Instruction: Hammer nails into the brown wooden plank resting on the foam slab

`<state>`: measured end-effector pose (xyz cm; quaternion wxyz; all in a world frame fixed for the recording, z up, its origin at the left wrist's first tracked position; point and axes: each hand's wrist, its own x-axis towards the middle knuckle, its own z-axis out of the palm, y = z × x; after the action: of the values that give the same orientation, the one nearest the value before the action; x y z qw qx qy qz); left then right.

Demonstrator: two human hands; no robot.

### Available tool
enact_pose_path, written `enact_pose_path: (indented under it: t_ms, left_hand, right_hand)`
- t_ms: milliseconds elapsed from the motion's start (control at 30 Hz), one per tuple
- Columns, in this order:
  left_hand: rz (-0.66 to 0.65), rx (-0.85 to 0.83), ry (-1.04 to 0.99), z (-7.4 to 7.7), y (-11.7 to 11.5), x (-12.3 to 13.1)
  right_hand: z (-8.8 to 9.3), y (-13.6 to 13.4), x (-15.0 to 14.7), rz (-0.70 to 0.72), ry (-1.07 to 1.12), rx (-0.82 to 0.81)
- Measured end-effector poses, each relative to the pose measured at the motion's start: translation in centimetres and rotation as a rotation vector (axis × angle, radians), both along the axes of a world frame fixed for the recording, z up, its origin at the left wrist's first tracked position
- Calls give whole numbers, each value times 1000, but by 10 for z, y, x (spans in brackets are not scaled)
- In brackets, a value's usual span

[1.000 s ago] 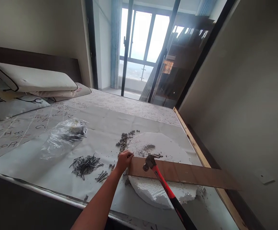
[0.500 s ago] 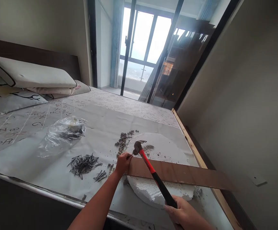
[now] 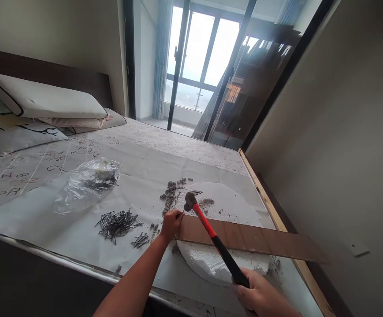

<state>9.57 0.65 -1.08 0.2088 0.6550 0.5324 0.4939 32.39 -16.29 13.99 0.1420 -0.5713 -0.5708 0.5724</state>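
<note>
Lifting hammer (image 3: 215, 237) leftward since earlier, poising it over plank (image 3: 250, 240) end on foam slab (image 3: 224, 202); pinching nail (image 3: 180, 215) with left hand (image 3: 170, 223), gripping handle with right hand (image 3: 260, 297); barely starting, driving not yet done

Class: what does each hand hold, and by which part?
Right hand grips the red-and-black-handled claw hammer by the handle's black end. Left hand pinches something unidentifiable at the end of the brown wooden board.

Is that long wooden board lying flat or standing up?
Lying flat. The board rests across the white foam block on the bed; the left hand touches its left end while the right hand holds the hammer.
</note>
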Motion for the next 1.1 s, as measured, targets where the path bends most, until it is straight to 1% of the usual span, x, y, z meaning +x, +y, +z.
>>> enact_pose_path:
  t_ms: [133,233,367,500,733,900,1100]
  left_hand:
    - [0,4,11,-2,1,0]
    - [8,3,17,-2,2,0]
    - [4,-2,19,-2,2,0]
    - [-13,-3,4,-2,1,1]
    - [0,-14,10,-2,1,1]
    - [-16,2,24,-1,0,1]
    - [-6,7,41,0,0,1]
  right_hand:
    - [-5,1,5,-23,-58,83]
    - [-6,2,-2,-34,-109,104]
    - [2,4,-10,-27,-124,140]
    - [9,5,-6,-72,-115,213]
    - [-9,9,-8,-59,-122,100]
    - [-5,10,-2,-106,-71,179]
    - [-4,8,-12,-69,-122,109]
